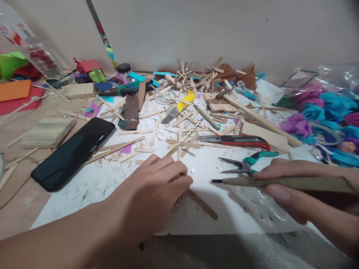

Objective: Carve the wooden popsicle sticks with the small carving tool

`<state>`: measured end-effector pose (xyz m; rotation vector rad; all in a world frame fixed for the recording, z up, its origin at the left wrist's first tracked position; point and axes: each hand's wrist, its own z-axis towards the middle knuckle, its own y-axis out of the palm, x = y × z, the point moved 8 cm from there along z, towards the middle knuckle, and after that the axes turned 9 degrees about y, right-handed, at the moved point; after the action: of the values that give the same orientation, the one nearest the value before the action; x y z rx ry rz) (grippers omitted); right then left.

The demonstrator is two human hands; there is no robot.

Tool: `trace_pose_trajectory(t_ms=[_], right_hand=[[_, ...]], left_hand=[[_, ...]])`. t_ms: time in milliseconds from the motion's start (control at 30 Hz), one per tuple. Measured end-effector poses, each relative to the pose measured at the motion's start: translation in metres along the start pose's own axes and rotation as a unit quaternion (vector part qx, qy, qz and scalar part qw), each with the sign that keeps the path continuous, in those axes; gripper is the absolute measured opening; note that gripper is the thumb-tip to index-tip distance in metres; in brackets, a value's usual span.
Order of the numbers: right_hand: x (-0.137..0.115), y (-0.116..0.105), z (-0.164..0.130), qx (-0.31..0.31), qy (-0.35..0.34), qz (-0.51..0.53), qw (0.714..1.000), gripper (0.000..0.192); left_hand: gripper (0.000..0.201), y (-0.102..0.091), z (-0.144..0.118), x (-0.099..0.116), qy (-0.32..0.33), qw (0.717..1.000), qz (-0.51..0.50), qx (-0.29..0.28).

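Left hand (157, 186) is pressing down, fingers curled, on a wooden stick (202, 204) lying on the surface (112, 186). Right hand (297, 194) is pinching a taped craft knife (280, 182), tip near the stick. Best keeping left fingertips clear of the blade.

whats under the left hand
A brown wooden stick pokes out from beneath the left hand, lying on the white sheet. How far it runs underneath, or anything else there, is covered.

Near end of the wooden stick (202, 204) hidden under the left hand (157, 186), tool (280, 182) handle cut off at right edge, right hand (303, 194) blurred
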<state>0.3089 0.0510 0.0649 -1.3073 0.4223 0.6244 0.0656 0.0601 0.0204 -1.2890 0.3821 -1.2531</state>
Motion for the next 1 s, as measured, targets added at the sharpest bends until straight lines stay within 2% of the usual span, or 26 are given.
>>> trace_pose_trajectory(t_ms=[67, 100, 200, 233, 300, 367, 433, 533, 700, 867, 1000], right_hand=[[-0.021, 0.005, 0.008, 0.021, -0.013, 0.006, 1.0, 0.028], [-0.03, 0.014, 0.013, -0.009, -0.016, 0.007, 1.0, 0.024], [-0.05, 0.048, 0.019, -0.141, -0.041, 0.008, 0.989, 0.031], [-0.051, 0.052, 0.021, -0.146, -0.034, 0.01, 0.989, 0.032], [-0.048, 0.049, 0.023, -0.106, -0.021, 0.026, 0.994, 0.028], [-0.044, 0.046, 0.021, -0.071, -0.021, 0.044, 0.996, 0.016], [-0.041, 0.053, 0.017, -0.094, -0.027, 0.053, 0.994, 0.009], [-0.04, 0.067, 0.01, -0.138, -0.047, 0.086, 0.986, 0.021], [-0.041, 0.071, 0.004, -0.127, -0.061, 0.128, 0.982, 0.028], [-0.042, 0.071, 0.004, -0.132, -0.06, 0.087, 0.986, 0.028], [-0.045, 0.072, 0.002, -0.125, -0.077, 0.094, 0.985, 0.024]], left_hand=[[0.02, 0.002, -0.001, 0.001, 0.019, 1.0, 0.002, -0.002], [0.018, 0.003, -0.002, 0.002, 0.025, 1.0, 0.0, 0.0], [0.015, 0.006, -0.004, 0.0, 0.028, 0.999, -0.014, 0.011], [0.015, 0.008, -0.004, -0.001, 0.023, 1.0, -0.013, 0.009], [0.014, 0.008, -0.003, -0.002, 0.025, 1.0, -0.006, 0.014], [0.014, 0.007, -0.003, -0.002, 0.032, 0.999, 0.005, 0.026], [0.014, 0.006, -0.004, -0.002, 0.037, 0.999, 0.007, 0.039], [0.012, 0.006, -0.005, -0.003, 0.036, 0.998, -0.001, 0.047], [0.022, 0.004, -0.004, -0.002, 0.028, 0.998, -0.017, 0.048], [0.027, 0.002, -0.002, -0.002, 0.016, 0.998, -0.021, 0.048], [0.029, 0.001, -0.002, -0.001, 0.015, 0.998, -0.024, 0.051]])
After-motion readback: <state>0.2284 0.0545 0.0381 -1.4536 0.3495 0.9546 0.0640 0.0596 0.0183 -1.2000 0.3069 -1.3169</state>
